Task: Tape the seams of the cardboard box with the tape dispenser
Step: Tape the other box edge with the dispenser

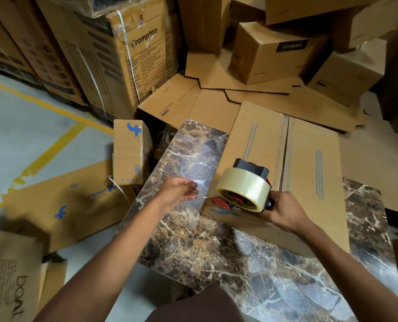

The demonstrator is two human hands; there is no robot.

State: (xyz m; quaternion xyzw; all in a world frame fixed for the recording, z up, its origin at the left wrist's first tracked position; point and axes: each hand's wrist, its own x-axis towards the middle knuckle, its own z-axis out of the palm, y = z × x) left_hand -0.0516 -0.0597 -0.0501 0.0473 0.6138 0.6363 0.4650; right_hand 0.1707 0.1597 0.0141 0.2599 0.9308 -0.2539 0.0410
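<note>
My right hand [284,211] is clenched around the handle of the tape dispenser [244,188], resting it on the near left corner of the cardboard box [309,163], right of centre frame on the marble surface [193,247]. My left hand [178,194] pinches the loose tape end [201,195], fingers [191,189] closed on it, pulling toward frame left. The centre seam [285,145] looks untaped. The risk: this thin film could twist, stick to itself or to my fingers, or go down crooked.
</note>
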